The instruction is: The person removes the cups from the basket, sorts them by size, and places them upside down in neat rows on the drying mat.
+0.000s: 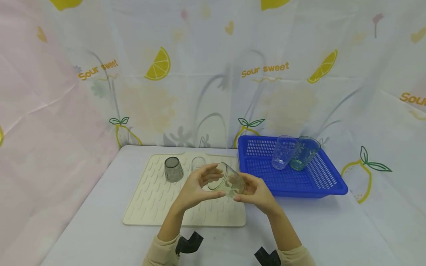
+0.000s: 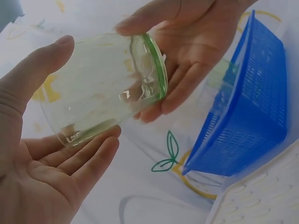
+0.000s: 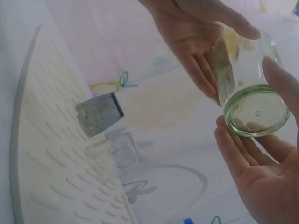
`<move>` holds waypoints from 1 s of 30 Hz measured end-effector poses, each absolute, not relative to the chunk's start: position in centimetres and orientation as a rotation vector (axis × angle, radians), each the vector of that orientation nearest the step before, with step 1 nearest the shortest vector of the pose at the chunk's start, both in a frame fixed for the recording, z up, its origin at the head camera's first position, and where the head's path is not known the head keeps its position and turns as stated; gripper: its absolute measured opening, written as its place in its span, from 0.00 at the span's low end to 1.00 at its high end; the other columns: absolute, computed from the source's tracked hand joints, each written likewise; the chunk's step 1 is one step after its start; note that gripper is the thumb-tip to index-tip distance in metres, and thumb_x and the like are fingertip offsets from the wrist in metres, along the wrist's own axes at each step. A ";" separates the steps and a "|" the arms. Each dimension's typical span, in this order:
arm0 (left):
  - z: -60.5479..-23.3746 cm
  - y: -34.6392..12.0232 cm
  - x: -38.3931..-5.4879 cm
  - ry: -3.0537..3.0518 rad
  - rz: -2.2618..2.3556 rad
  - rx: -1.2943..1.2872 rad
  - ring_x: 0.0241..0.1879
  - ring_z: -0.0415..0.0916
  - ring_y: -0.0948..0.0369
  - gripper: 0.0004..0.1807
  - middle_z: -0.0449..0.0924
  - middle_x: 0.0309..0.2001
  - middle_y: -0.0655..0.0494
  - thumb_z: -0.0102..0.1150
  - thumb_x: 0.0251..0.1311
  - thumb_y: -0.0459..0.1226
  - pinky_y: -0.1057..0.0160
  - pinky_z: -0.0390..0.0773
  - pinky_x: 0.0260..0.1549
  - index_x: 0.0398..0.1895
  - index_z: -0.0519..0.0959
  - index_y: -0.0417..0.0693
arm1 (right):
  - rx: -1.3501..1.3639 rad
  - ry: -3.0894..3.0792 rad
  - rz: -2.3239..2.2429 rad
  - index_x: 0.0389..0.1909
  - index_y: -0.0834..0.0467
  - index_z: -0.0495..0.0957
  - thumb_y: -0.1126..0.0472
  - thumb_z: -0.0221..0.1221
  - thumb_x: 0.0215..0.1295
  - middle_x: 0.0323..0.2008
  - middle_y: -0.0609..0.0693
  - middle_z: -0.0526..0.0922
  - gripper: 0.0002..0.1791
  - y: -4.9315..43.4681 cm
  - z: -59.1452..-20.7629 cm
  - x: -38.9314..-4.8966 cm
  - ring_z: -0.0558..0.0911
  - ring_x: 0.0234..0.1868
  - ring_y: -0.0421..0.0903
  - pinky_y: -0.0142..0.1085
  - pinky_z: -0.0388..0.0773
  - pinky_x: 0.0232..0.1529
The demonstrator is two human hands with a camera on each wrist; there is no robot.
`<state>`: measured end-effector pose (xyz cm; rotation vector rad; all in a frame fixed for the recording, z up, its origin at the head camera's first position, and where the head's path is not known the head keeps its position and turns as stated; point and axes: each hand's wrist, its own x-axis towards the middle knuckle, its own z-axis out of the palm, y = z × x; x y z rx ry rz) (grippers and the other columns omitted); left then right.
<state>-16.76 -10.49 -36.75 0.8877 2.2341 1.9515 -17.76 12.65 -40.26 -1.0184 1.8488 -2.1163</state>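
Both hands hold a clear drinking glass (image 1: pixel 233 184) with a green tint, tilted sideways over the right part of a cream drying mat (image 1: pixel 149 207). My left hand (image 1: pixel 194 188) grips the rim end, which faces left, thumb on one side and fingers on the other. At the thick base end, my right hand (image 1: pixel 259 194) grips with thumb and fingers. In the right wrist view the round glass base (image 3: pixel 257 114) shows between the right thumb and fingers. A grey glass (image 1: pixel 173 170) stands on the mat, and a clear glass (image 1: pixel 198 162) behind the left hand is partly hidden.
A blue plastic basket (image 1: pixel 256 184) stands right of the mat. Inside it lean a clear tumbler (image 1: pixel 283 153) and a greenish tumbler (image 1: pixel 303 155). A printed cloth (image 1: pixel 206 92) hangs behind the white table (image 1: pixel 90 221).
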 end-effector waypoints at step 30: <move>-39.8 -12.1 -15.8 2.267 1.956 0.743 0.56 0.73 0.44 0.39 0.73 0.55 0.34 0.71 0.48 0.34 0.62 0.74 0.56 0.62 0.64 0.29 | -0.819 2.000 -2.369 0.59 0.73 0.65 0.72 0.63 0.56 0.52 0.44 0.79 0.30 13.5 -37.8 -18.4 0.77 0.56 0.41 0.30 0.73 0.58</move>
